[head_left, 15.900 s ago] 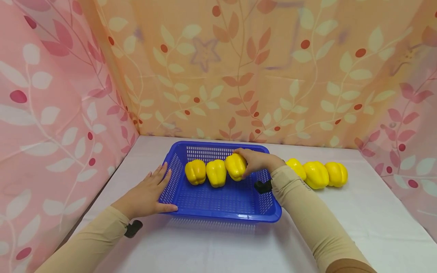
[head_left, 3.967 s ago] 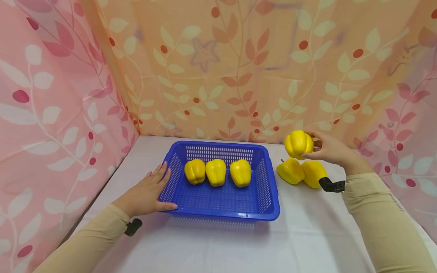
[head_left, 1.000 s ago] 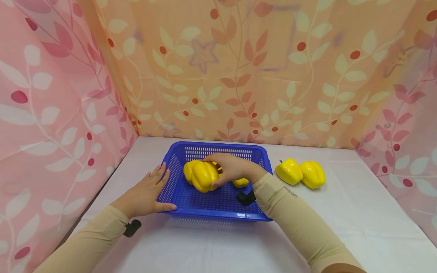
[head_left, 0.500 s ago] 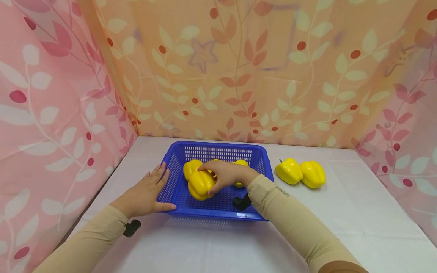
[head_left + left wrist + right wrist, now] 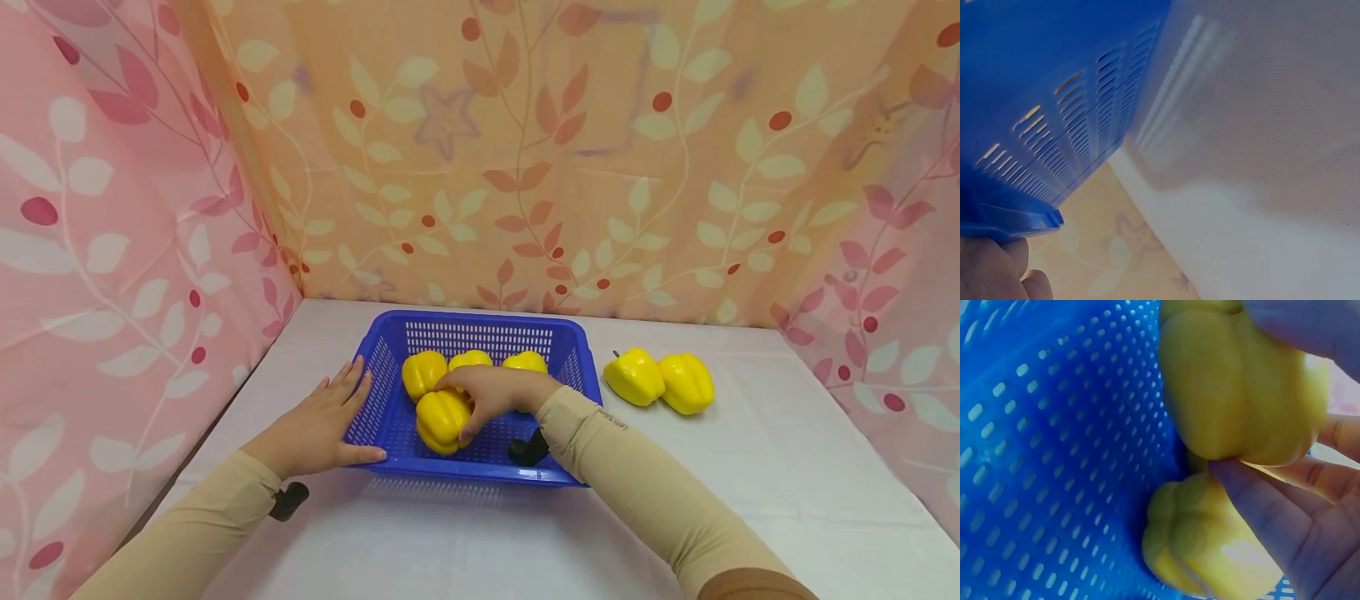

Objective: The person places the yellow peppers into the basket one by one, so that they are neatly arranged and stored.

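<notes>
My right hand grips a yellow bell pepper low in the front left of the blue basket, thumb on one side and fingers on the other. Behind it in the basket is a row of yellow bell peppers: a left one, a middle one and a right one, the last two partly hidden by this hand. In the right wrist view, another bell pepper lies close below the held one. My left hand rests with spread fingers on the basket's left rim, thumb along the front corner.
Two more bell peppers, one with a green stem and one beside it, lie on the white tablecloth right of the basket. Floral curtains enclose the back and both sides.
My right hand lifted a bell pepper from the right group, carried it left into the basket and lowered it before the row. Earlier it set the row's right pepper. My left hand stayed.
</notes>
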Demonstrator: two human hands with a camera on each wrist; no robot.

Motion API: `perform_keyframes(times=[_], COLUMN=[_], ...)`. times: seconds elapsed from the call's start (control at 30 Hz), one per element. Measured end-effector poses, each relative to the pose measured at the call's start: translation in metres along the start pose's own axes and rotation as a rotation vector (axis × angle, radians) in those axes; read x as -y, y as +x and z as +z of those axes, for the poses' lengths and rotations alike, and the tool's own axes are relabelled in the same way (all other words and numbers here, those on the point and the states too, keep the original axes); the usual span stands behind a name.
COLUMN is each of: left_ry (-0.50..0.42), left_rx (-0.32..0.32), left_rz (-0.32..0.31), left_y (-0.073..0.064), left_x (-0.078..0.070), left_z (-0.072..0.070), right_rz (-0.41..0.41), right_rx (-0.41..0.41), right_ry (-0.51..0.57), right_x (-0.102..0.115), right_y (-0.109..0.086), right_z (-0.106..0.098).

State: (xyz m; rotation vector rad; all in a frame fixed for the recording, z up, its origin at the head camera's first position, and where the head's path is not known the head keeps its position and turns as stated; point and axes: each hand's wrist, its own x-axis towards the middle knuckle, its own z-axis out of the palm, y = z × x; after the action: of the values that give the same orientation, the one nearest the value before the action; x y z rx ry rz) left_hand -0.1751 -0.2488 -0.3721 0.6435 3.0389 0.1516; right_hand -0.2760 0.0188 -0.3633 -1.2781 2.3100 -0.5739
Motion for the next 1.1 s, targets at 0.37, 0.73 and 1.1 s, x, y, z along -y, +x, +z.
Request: perform_keyframes(times=[0.37, 0.73, 1.1], left_ry=[0.024, 0.035, 0.032], left_rx=[-0.007, -0.01, -0.008], left_rz=[0.003, 0.003, 0.005], left_y=[0.001, -0.0006, 0.0009], left_x=[0.0038, 0.001, 0.003], left_z=[0.004, 0.0024, 0.0038], right_rz=[-0.049, -0.024, 0.05], right_rx=[0.061, 0.083, 0.163], right_ry=[-0.078, -0.074, -0.026], right_x=[-0.0089, -0.0083, -0.0077], right_y=[0.0065, 0.0061, 0.005], right_z=[0.0085, 0.0094, 0.0074])
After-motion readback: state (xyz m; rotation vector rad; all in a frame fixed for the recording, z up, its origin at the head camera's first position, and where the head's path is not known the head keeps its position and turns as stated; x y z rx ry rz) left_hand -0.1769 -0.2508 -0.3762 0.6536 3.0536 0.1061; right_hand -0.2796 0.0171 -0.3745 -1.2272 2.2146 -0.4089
